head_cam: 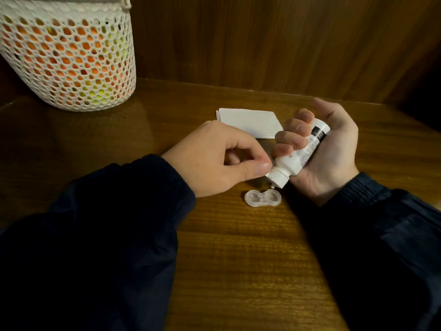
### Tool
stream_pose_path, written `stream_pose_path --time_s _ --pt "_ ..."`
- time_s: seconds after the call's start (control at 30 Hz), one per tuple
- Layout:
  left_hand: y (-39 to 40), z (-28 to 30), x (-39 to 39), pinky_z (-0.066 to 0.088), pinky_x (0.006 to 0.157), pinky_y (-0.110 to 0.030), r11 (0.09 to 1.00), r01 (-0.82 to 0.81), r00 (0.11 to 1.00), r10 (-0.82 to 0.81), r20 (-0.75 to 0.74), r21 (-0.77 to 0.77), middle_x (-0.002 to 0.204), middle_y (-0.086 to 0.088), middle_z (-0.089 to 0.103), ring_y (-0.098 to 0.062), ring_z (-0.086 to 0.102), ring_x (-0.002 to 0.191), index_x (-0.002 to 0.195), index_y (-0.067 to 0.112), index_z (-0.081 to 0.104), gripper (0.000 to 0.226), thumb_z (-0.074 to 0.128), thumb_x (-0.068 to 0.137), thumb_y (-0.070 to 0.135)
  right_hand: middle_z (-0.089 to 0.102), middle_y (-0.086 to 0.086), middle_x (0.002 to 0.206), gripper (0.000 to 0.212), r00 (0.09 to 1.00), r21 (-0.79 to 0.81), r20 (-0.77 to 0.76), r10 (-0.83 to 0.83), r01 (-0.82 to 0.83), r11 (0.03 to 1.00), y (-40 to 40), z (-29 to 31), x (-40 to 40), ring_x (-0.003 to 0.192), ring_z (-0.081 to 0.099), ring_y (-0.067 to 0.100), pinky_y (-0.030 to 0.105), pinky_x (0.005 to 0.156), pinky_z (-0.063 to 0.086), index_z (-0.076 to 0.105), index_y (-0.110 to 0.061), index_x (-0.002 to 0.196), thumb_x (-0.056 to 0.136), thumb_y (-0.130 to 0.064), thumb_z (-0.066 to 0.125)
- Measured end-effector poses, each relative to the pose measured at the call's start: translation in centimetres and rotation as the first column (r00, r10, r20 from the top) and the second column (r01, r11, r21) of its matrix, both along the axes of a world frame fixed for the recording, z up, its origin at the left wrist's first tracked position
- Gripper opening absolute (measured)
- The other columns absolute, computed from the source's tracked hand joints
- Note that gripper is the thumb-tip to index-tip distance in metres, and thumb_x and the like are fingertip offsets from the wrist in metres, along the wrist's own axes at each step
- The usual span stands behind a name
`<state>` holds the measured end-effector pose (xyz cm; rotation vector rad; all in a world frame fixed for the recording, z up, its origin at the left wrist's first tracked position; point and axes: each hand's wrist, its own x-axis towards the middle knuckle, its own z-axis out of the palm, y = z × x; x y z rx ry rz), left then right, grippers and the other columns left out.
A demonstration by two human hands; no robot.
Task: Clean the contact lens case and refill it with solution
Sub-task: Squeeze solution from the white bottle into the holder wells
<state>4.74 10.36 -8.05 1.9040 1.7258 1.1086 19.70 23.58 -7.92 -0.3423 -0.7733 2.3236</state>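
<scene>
Dark sleeves (100, 235) fill the bottom of my view on both sides, with a bare wedge of wooden tabletop (238, 271) running between them toward the work. Just past that wedge lies the contact lens case (262, 198), clear, flat on the wood, both wells uncovered and facing up; it sits between my two wrists, touching neither.

Directly above the case's right well hangs the nozzle of the solution bottle (296, 158), white, tipped steeply downward and leftward. My right hand (327, 154) has its grip clamped round the bottle's body, fingers wrapped over the front, thumb behind. My left hand (214, 158) pinches at the bottle's neck with thumb and forefinger together; whether they hold a cap I cannot tell.

Behind the hands, a folded white tissue (248, 123) lies flat, its near corner hidden by my right fingers. To the far left stands a white mesh basket (69, 56) with orange and yellow contents, well apart from everything, with open wood between. A wooden back wall (274, 39) closes the far edge.
</scene>
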Motion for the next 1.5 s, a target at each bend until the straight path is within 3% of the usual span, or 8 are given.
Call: stream_pose_path --time_s 0.2,0.37,0.47,0.53,0.67,0.8,1.5 --pt "-0.6 1.2 -1.3 0.036 0.046 -0.002 0.999 0.024 0.999 -0.025 0.021 0.026 0.069 0.031 0.067 0.012 0.055 0.052 0.101 0.015 0.083 0.011 0.074 0.095 0.019 0.046 -0.007 0.054 0.037 0.999 0.033 0.003 0.036 -0.036 0.999 -0.6 1.7 -1.2 0.041 0.043 0.009 0.02 0.045 0.04 0.053 -0.019 0.063 0.096 -0.035 0.05" --pt "-1.0 1.5 -2.4 0.039 0.049 -0.012 0.996 0.015 0.998 -0.009 0.064 -0.091 0.074 0.009 0.077 0.001 0.055 0.054 0.089 0.022 0.083 0.035 0.071 0.082 0.053 0.044 -0.006 0.053 0.037 1.0 0.037 0.012 0.006 -0.006 0.999 -0.9 1.9 -1.9 0.041 0.041 0.009 0.019 0.046 0.04 0.053 -0.018 0.062 0.095 -0.034 0.052" --pt "-0.7 1.3 -2.4 0.045 0.054 -0.026 0.989 0.015 1.0 -0.011 0.027 -0.148 0.073 0.001 0.076 -0.018 0.062 0.063 0.084 0.021 0.083 0.047 0.069 0.077 0.065 0.043 -0.007 0.051 0.039 1.0 0.036 0.02 0.02 -0.021 0.999 -1.0 1.4 -1.7 0.039 0.041 0.008 0.018 0.045 0.039 0.052 -0.019 0.061 0.096 -0.035 0.05" --pt "-0.5 1.2 -2.5 0.043 0.054 -0.026 0.987 0.028 0.999 -0.023 0.032 -0.16 0.072 -0.002 0.074 -0.021 0.06 0.061 0.081 0.021 0.083 0.042 0.074 0.079 0.063 0.043 -0.007 0.051 0.039 0.999 0.039 0.026 0.034 -0.035 0.999 -1.1 1.1 -1.6 0.039 0.04 0.008 0.019 0.044 0.039 0.051 -0.019 0.061 0.096 -0.036 0.051" --pt "-0.5 1.1 -2.5 0.037 0.049 -0.019 0.983 0.05 0.998 -0.042 0.048 -0.174 0.06 0.007 0.066 -0.004 0.051 0.051 0.077 0.022 0.081 0.026 0.08 0.085 0.047 0.041 -0.006 0.05 0.039 0.998 0.063 0.05 0.036 -0.039 0.997 -1.5 0.7 -1.7 0.038 0.037 0.009 0.019 0.044 0.038 0.049 -0.019 0.061 0.095 -0.037 0.051" --pt "-0.6 1.1 -2.4 0.035 0.046 -0.012 0.985 0.043 0.998 -0.035 0.053 -0.166 0.055 0.013 0.063 0.0 0.051 0.046 0.076 0.02 0.082 0.021 0.083 0.085 0.039 0.038 -0.007 0.049 0.039 0.998 0.077 0.055 0.026 -0.03 0.997 -1.6 0.6 -1.8 0.037 0.035 0.009 0.019 0.043 0.037 0.048 -0.02 0.061 0.095 -0.037 0.051" --pt "-0.6 1.0 -2.4 0.036 0.047 -0.016 0.984 0.043 0.999 -0.038 0.031 -0.171 0.046 0.003 0.052 -0.008 0.042 0.041 0.074 0.02 0.081 0.022 0.084 0.083 0.04 0.036 -0.006 0.046 0.04 0.998 0.107 0.053 0.031 -0.036 0.994 -1.5 0.3 -1.9 0.035 0.032 0.011 0.021 0.043 0.036 0.046 -0.021 0.059 0.096 -0.036 0.049"
